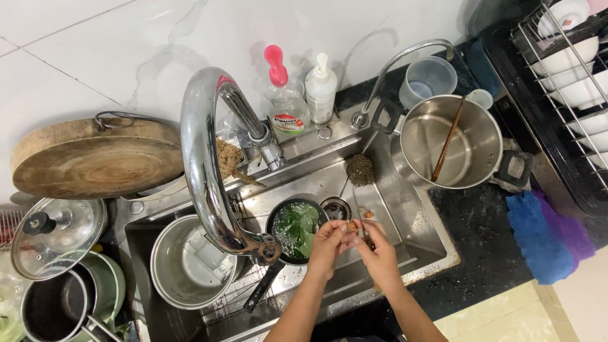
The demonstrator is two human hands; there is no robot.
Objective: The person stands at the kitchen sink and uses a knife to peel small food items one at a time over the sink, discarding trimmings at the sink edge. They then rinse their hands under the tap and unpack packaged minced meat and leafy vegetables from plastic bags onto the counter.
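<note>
Both my hands meet over the steel sink (411,234), right of a small black pan (292,229) holding green soapy water. My left hand (328,246) pinches a small brownish object (352,224) together with my right hand (375,248). A thin metal utensil handle (358,215) runs up between the fingers; which hand holds it I cannot tell. The sink drain (335,208) lies just above the hands.
A big chrome faucet (206,164) arches over the sink. A steel pot (190,263) sits in the sink's left part. A larger steel pot with chopsticks (453,142) stands on the right. Soap bottles (304,95), a wooden board (95,158), a dish rack (570,76) and cloths (548,234) surround it.
</note>
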